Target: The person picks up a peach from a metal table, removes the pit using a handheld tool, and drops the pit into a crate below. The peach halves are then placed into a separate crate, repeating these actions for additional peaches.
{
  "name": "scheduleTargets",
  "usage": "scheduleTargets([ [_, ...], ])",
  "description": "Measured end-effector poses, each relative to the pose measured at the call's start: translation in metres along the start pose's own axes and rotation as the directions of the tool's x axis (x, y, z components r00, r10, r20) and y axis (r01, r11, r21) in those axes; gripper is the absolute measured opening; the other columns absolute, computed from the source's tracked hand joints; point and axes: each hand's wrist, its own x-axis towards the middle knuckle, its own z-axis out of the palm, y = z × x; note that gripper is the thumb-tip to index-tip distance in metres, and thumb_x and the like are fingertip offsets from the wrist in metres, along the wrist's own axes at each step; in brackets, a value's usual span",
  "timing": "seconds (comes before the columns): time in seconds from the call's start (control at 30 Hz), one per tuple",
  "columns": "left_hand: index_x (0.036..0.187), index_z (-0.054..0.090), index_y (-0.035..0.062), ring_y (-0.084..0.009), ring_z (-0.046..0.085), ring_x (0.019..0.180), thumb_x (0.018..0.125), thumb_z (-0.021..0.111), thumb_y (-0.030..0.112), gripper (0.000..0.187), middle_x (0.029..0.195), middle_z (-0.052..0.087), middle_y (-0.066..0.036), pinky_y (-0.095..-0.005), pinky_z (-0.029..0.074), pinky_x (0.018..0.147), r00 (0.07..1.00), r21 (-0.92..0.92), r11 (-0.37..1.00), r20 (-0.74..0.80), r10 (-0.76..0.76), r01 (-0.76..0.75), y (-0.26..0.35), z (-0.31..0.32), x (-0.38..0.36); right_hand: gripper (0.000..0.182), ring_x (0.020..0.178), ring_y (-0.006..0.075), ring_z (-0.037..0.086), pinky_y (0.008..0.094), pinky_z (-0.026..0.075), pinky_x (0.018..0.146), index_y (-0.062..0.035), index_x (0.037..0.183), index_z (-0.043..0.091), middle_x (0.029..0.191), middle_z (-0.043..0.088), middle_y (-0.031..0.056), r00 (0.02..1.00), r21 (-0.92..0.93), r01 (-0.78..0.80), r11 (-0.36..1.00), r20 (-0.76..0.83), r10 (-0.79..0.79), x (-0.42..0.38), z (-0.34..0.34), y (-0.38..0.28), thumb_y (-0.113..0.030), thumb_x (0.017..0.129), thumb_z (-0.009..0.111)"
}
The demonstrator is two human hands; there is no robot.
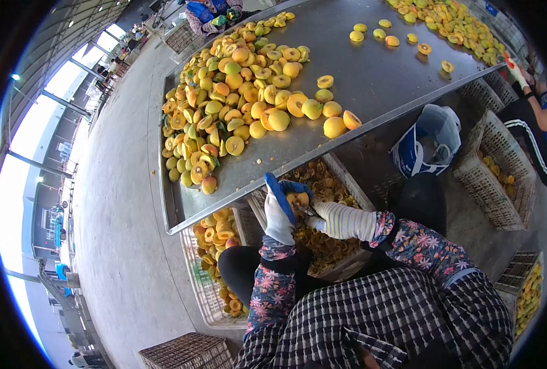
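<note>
Above the crate [352,184], the left hand [279,208] grips the fruit [298,198], best held steady while the right hand [346,221], its hold too hidden to tell, meets it without crowding those fingers.

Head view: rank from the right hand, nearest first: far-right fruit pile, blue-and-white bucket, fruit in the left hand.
1. Fruit in the left hand, just left.
2. Blue-and-white bucket, to the right.
3. Far-right fruit pile, across the table.
</note>
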Motion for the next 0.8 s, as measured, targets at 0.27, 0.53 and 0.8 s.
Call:
scheduleTargets([
  [0.27, 0.100, 0.063, -0.0030, -0.0252, 0.065, 0.085, 0.101, 0.028, 0.060, 0.072, 0.091, 0.068, -0.014, -0.0358, 0.053, 0.082, 0.876, 0.148, 0.882, -0.127, 0.466, -0.448, -0.031, 0.008, 0.001, 0.038, 0.049, 0.0126, 0.050, 0.0284, 0.042, 0.043, -0.0072, 0.124, 0.051, 0.069, 0.052, 0.0008, 0.943, 0.643, -0.332, 0.690, 0.248, 0.223, -0.003, -0.009, -0.009, -0.035, 0.099, 0.055],
  [0.53, 0.118, 0.056, -0.0049, -0.0234, 0.067, 0.076, 0.100, 0.044, 0.047, 0.056, 0.086, 0.069, -0.015, -0.0320, 0.053, 0.075, 0.810, 0.436, 0.698, 0.449, 0.378, -0.568, -0.012, -0.018, -0.002, 0.030, 0.047, 0.0097, 0.046, 0.0259, 0.038, 0.041, -0.0121, 0.108, 0.056, 0.067, 0.049, -0.0022, 0.954, 0.535, -0.268, 0.802, 0.261, 0.144, -0.018, -0.011, -0.009, -0.041, 0.099, 0.053],
  [0.8, 0.103, 0.063, -0.0073, -0.0198, 0.067, 0.068, 0.099, 0.050, 0.043, 0.052, 0.080, 0.071, -0.014, -0.0310, 0.053, 0.069, 0.925, 0.280, 0.932, 0.360, 0.122, -0.232, -0.001, -0.005, 0.003, 0.034, 0.044, 0.0067, 0.039, 0.0227, 0.028, 0.040, -0.0120, 0.098, 0.055, 0.063, 0.043, -0.0042, 0.860, 0.820, -0.495, 0.287, 0.509, 0.030, -0.024, -0.015, 0.002, -0.045, 0.099, 0.053],
])
